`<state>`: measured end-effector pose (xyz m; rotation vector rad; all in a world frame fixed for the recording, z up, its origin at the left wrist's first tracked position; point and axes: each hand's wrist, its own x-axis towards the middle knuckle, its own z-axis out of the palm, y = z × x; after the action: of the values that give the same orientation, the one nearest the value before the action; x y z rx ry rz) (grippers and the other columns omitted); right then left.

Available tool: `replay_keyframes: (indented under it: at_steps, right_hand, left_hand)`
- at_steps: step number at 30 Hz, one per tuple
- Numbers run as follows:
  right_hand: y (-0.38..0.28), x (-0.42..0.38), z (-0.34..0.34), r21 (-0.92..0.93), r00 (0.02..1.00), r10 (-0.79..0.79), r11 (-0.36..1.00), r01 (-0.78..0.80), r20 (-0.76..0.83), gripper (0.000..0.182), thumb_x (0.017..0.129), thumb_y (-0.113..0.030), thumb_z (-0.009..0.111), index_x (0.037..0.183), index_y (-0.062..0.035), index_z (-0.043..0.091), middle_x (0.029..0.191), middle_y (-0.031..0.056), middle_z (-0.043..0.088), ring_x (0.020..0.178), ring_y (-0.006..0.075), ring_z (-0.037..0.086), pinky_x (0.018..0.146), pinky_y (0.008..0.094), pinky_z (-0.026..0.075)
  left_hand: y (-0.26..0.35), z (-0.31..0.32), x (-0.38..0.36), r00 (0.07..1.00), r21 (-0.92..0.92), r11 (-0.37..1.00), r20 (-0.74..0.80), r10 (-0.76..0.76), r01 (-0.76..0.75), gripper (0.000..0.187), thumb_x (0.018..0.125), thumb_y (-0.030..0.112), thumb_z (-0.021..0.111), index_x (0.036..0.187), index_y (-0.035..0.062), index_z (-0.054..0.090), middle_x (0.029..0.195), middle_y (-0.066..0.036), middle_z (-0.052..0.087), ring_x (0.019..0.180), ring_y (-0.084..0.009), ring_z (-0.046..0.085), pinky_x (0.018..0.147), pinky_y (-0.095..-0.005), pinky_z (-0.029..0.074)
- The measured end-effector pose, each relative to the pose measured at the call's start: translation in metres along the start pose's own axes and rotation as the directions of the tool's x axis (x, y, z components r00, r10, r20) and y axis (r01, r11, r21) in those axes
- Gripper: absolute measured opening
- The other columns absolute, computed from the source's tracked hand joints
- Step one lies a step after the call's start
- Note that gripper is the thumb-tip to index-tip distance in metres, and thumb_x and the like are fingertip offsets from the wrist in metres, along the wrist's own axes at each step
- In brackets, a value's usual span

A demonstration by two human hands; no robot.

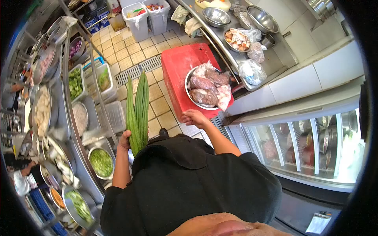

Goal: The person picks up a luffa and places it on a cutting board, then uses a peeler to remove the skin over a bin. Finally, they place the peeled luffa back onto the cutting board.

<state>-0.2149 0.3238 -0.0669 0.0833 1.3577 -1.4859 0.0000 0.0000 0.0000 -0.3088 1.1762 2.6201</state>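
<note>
My left hand (125,141) is wrapped around the lower part of a few long green ridged gourds (138,114). They stand upright in front of my left side, their stem ends pointing away from me. My right hand (195,118) holds nothing I can see; its fingers are loosely bent and apart, close to the near side of a red box (179,63). On that box rests a metal bowl (188,88) heaped with large pieces of raw meat (208,84).
Shelves of vegetable tubs and bowls (101,162) line my left. At the right are a metal counter (271,65) with bowls and bags, and a glass-door fridge (299,145). Two grey bins (138,29) stand ahead on the tiled floor (157,94), beyond a drain grate (138,69).
</note>
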Motion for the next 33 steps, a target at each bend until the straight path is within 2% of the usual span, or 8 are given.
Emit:
replay_keyframes:
  at_steps: [2, 3, 6, 13, 17, 25, 28, 33]
  right_hand:
    - [-0.004, -0.037, -0.01, 0.062, 0.997, -0.016, 0.998, 0.021, -0.08, 0.039, 0.093, -0.035, 0.062, 0.115, -0.0033, 0.054, 0.098, 0.0076, 0.062, 0.084, 0.0168, 0.062, 0.075, 0.0315, 0.053]
    - [-0.033, 0.03, 0.059, 0.197, 0.999, -0.039, 0.98, 0.04, -0.01, 0.038, 0.094, -0.034, 0.061, 0.115, -0.0031, 0.054, 0.098, 0.0077, 0.062, 0.084, 0.0168, 0.062, 0.075, 0.0316, 0.053]
    - [-0.096, 0.017, 0.063, 0.328, 0.994, -0.104, 0.938, 0.112, -0.04, 0.035, 0.097, -0.03, 0.056, 0.117, -0.0021, 0.054, 0.1, 0.0082, 0.062, 0.085, 0.0175, 0.062, 0.076, 0.0324, 0.053]
    - [-0.191, 0.151, 0.07, 0.367, 0.972, -0.226, 0.901, 0.231, -0.059, 0.035, 0.097, -0.03, 0.057, 0.117, -0.0018, 0.053, 0.101, 0.0095, 0.062, 0.085, 0.0187, 0.062, 0.076, 0.0318, 0.052]
    - [-0.269, 0.227, 0.042, 0.182, 0.91, -0.282, 0.921, 0.346, -0.303, 0.034, 0.091, -0.032, 0.065, 0.11, -0.0035, 0.059, 0.098, 0.0077, 0.065, 0.084, 0.0154, 0.061, 0.075, 0.0315, 0.05]
    - [-0.448, 0.313, -0.086, -0.605, 0.231, -0.704, 0.702, 0.376, -0.672, 0.035, 0.084, -0.028, 0.071, 0.1, 0.0016, 0.066, 0.091, 0.0122, 0.07, 0.08, 0.0161, 0.064, 0.075, 0.0306, 0.05]
    - [-0.501, 0.296, -0.091, -0.577, 0.128, -0.67, 0.708, 0.408, -0.731, 0.038, 0.081, -0.029, 0.072, 0.099, 0.0045, 0.065, 0.089, 0.0149, 0.069, 0.073, 0.0205, 0.065, 0.07, 0.0316, 0.051]
    - [-0.517, 0.3, -0.11, -0.564, 0.071, -0.601, 0.78, 0.27, -0.796, 0.049, 0.078, -0.032, 0.073, 0.109, 0.0053, 0.064, 0.104, 0.02, 0.067, 0.096, 0.0276, 0.064, 0.086, 0.0346, 0.048]
  left_hand:
    - [-0.009, -0.014, 0.027, 0.997, 0.07, 0.996, 0.05, -0.064, 0.06, 0.102, 0.062, 0.06, 0.075, 0.137, -0.002, 0.042, 0.125, -0.02, 0.057, 0.11, -0.0298, 0.06, 0.094, -0.0403, 0.05]
    - [0.084, -0.068, 0.032, 0.99, 0.136, 0.98, -0.004, -0.143, 0.142, 0.103, 0.062, 0.061, 0.075, 0.136, -0.0021, 0.042, 0.125, -0.02, 0.057, 0.11, -0.0299, 0.06, 0.094, -0.0402, 0.05]
    - [0.113, -0.068, 0.123, 0.982, 0.118, 0.982, 0.104, -0.161, 0.149, 0.103, 0.063, 0.061, 0.073, 0.137, -0.0024, 0.041, 0.128, -0.019, 0.055, 0.115, -0.0303, 0.058, 0.095, -0.0411, 0.049]
    - [0.192, -0.124, 0.261, 0.946, 0.056, 0.967, 0.198, -0.256, 0.25, 0.099, 0.063, 0.053, 0.076, 0.138, -0.0025, 0.04, 0.13, -0.019, 0.053, 0.118, -0.0306, 0.056, 0.096, -0.0421, 0.049]
    - [0.264, -0.126, 0.311, 0.925, 0.057, 0.948, 0.207, -0.319, 0.314, 0.097, 0.063, 0.051, 0.076, 0.137, -0.0013, 0.041, 0.126, -0.018, 0.056, 0.113, -0.0287, 0.058, 0.094, -0.0419, 0.05]
    - [0.364, -0.169, 0.417, 0.907, 0.156, 0.934, 0.231, -0.351, 0.322, 0.092, 0.066, 0.053, 0.074, 0.134, -0.0016, 0.046, 0.121, -0.018, 0.059, 0.106, -0.0278, 0.062, 0.09, -0.0405, 0.053]
    - [0.385, -0.194, 0.468, 0.864, 0.177, 0.902, 0.266, -0.428, 0.393, 0.088, 0.069, 0.054, 0.071, 0.131, -0.0024, 0.048, 0.12, -0.018, 0.061, 0.104, -0.0259, 0.063, 0.089, -0.0393, 0.053]
    - [0.421, -0.226, 0.566, 0.768, 0.332, 0.807, 0.276, -0.578, 0.488, 0.084, 0.071, 0.053, 0.071, 0.13, -0.0012, 0.049, 0.115, -0.019, 0.063, 0.1, -0.0279, 0.065, 0.087, -0.0398, 0.053]
